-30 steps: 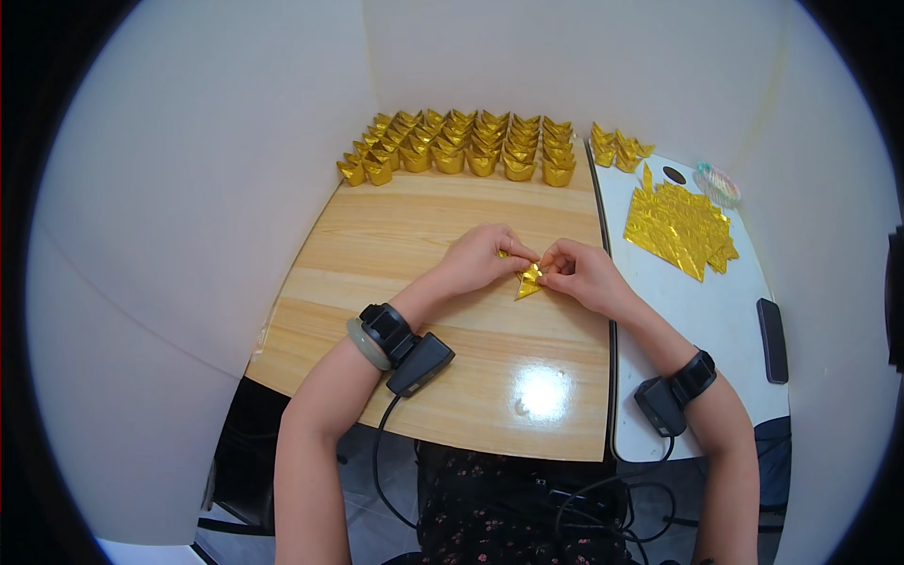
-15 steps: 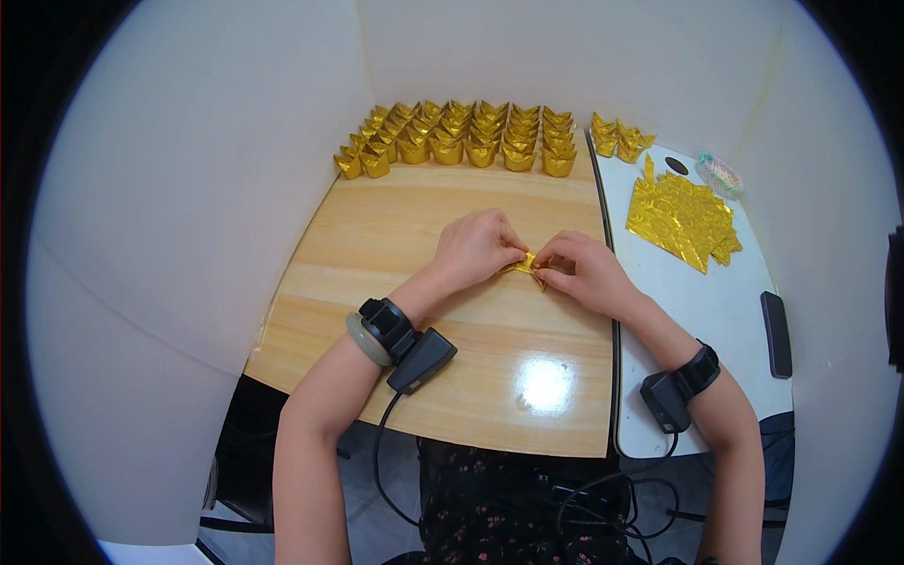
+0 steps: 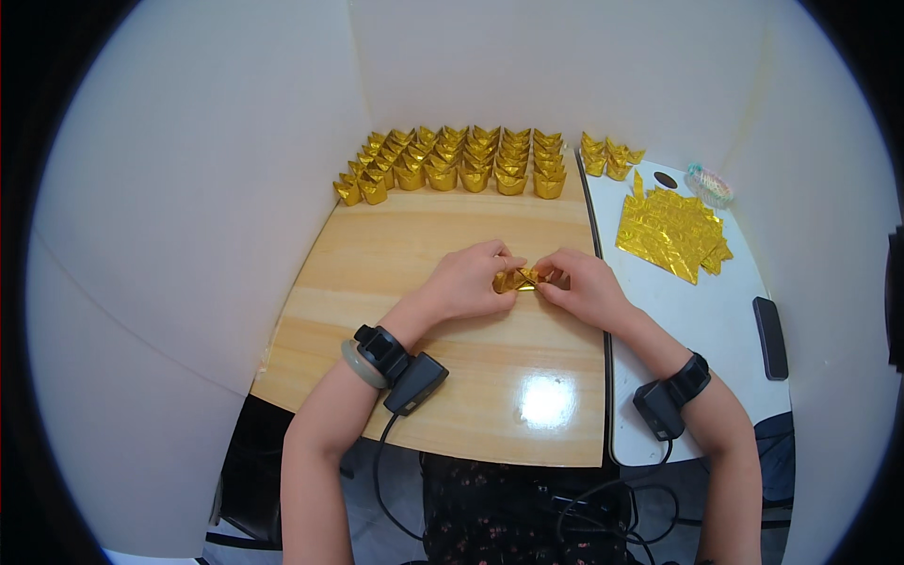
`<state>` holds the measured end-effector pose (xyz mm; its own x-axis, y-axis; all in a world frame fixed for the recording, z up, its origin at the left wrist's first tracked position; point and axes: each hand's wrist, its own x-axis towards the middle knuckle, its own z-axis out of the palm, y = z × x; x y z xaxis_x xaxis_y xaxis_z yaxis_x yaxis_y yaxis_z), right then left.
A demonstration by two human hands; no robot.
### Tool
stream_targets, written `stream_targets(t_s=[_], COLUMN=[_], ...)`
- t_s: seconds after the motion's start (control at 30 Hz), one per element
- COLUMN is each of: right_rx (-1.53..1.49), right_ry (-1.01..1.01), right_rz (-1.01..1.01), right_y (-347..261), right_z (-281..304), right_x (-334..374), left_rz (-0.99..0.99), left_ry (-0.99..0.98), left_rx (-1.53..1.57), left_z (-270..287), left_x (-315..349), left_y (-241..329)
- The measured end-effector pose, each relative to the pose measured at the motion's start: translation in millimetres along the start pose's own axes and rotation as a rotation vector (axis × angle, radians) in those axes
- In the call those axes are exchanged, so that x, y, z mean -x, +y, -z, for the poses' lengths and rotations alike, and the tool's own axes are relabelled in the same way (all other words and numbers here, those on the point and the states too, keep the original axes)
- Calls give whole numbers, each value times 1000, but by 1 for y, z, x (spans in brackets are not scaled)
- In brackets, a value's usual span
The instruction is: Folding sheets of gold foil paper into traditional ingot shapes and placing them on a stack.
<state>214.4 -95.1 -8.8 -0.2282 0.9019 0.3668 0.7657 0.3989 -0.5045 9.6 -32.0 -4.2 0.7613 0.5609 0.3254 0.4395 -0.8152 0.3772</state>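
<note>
Both hands, the left hand (image 3: 468,281) and the right hand (image 3: 586,288), pinch a small, creased gold piece (image 3: 525,278) between their fingertips, toward the right of the glossy wood-grain tabletop (image 3: 395,250). Along its far edge stand rows of peaked, boat-shaped gold foil ingots (image 3: 441,176). Farther right, flat, pointed, swirl-textured gold sheets (image 3: 664,234) overlap on a smooth white surface (image 3: 687,315).

Small, folded gold foil piece (image 3: 526,280)
</note>
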Motion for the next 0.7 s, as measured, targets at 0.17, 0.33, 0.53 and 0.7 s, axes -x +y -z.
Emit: stream_targets(t_s=[0.17,0.33,0.53,0.7], right_rx=[-29,-20,-35,-33], right_ry=[-14,8,12,-8], right_rz=[-33,-38,-42,12], right_y=[-6,-2,0,-1], right_z=[3,3,0,1], right_x=[0,2,2,2], left_rz=[-1,-31,109,284], left_ry=[55,123,127,125], left_rx=[61,13,167,672], left_z=[-4,-3,-9,-17], left_x=[-2,-4,-6,-9], left_y=[-11,-7,-20,-36])
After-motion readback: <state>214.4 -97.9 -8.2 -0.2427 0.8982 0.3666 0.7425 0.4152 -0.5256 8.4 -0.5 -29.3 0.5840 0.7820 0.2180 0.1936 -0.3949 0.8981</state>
